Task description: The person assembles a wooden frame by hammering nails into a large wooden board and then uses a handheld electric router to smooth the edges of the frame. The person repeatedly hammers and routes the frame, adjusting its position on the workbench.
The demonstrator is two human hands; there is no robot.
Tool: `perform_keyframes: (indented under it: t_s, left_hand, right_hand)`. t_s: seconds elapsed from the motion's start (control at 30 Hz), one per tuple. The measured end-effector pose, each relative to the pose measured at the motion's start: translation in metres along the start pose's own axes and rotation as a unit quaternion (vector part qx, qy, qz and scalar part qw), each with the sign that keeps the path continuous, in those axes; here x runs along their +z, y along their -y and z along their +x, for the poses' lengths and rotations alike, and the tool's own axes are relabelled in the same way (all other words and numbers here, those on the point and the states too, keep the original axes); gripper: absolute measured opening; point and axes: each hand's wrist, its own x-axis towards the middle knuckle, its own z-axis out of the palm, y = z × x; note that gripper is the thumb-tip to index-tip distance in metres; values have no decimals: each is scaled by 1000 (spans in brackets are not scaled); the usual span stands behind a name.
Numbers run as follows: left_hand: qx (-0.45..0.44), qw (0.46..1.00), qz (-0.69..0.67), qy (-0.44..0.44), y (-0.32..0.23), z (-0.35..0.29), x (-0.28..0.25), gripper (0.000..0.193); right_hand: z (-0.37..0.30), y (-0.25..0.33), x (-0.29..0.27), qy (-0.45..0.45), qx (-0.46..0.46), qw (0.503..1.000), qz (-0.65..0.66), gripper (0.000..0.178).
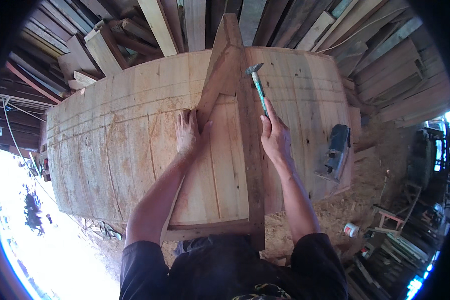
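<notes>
My right hand [276,136] is closed round the teal handle of a hammer [258,86], its metal head raised toward the far side. My left hand [189,135] grips a slanting wooden board [211,95], fingers on its left side and thumb on its right. That board meets a long straight board [251,165] near the far end, and a crosspiece [210,230] joins them close to my body, forming a narrow triangular frame. The frame lies across a wide surface of pale planks [130,155], marked with dark lines running across it.
A dark power tool [338,150] sits on the planks at the right. Stacked timber [295,25] leans beyond the far edge. Wood chips cover the ground at the right, where a white tub [351,230] stands. A pair of sandals [108,231] lies at the lower left.
</notes>
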Motion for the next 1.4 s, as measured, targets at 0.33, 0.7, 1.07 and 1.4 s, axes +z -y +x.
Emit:
perform_keyframes:
  t_s: [0.33,0.7,1.07,1.4]
  left_hand:
    - [20,1000,-4,-19,3,0,1,70]
    - [14,1000,0,-3,5,1,2,70]
    - [39,999,-8,-24,6,3,6,67]
    - [154,986,17,-68,41,21,25,73]
  right_hand:
    - [10,-1,11,2,0,1000,-5,66]
    - [11,11,5,-64,-53,997,2,68]
    - [0,8,9,-45,-16,999,-8,60]
    - [-182,45,-102,-124,162,976,73,32]
